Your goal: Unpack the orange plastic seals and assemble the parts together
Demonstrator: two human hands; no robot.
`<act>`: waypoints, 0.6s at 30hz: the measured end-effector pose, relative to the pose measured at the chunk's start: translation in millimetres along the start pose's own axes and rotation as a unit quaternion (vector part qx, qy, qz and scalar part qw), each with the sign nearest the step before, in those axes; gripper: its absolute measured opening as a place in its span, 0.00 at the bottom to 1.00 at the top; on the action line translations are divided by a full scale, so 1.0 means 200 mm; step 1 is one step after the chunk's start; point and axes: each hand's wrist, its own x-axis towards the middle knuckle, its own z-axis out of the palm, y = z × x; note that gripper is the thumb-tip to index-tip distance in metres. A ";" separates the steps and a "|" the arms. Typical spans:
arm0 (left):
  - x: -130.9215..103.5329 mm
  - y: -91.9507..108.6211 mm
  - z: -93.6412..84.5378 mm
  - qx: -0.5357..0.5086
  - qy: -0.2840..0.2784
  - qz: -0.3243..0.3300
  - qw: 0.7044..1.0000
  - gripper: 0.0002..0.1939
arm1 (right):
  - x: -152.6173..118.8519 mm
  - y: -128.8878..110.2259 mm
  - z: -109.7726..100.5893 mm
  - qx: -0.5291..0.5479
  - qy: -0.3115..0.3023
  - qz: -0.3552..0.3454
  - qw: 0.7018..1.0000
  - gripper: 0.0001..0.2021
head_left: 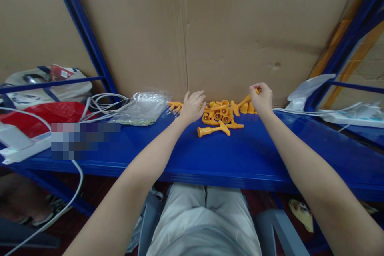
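Note:
My left hand (192, 107) hovers over or rests on the left side of a pile of orange-yellow plastic pieces (223, 111); its fingers are stretched out, and whether it touches anything I cannot tell. My right hand (262, 98) is closed around one end of a yellow T-shaped plastic handle (244, 101), whose crosspiece points left and down. Several pieces in the pile show round, hollow cup ends. One separate T-shaped piece (213, 129) lies in front of the pile, cup end to the left. Small metal bits (172, 113) lie left of my left hand.
A clear plastic bag (144, 108) and white cables (103, 100) lie on the blue table (222, 160) to the left, near a red bag (51, 117). Cardboard (240, 28) walls off the back. At right stand a translucent bag (309, 90) and a white power strip (354, 116).

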 end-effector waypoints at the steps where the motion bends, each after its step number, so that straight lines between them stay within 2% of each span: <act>1: 0.00 0.03 0.00 -0.014 0.007 0.035 0.999 0.20 | -0.01 -0.03 0.02 0.014 -0.007 -0.003 1.000 0.06; 4: 0.00 0.13 0.00 -0.041 0.006 0.125 0.991 0.22 | -0.08 -0.12 0.08 0.055 -0.039 0.010 0.998 0.10; 6: 0.00 0.17 0.01 -0.042 -0.002 0.152 0.987 0.23 | -0.13 -0.17 0.13 0.084 -0.063 0.026 0.994 0.12; 9: 0.00 0.19 0.02 -0.028 -0.013 0.144 0.989 0.20 | -0.19 -0.23 0.18 0.136 -0.105 0.070 0.983 0.14; 13: 0.01 0.13 0.02 0.007 -0.016 0.119 0.993 0.18 | -0.24 -0.27 0.19 0.163 -0.238 0.112 0.951 0.12; 15: 0.01 0.10 0.02 0.021 -0.016 0.126 0.992 0.18 | -0.24 -0.27 0.17 0.151 -0.294 0.085 0.940 0.11; 18: 0.01 0.08 0.02 0.026 -0.042 0.151 0.987 0.17 | -0.22 -0.25 0.12 0.102 -0.372 -0.015 0.922 0.12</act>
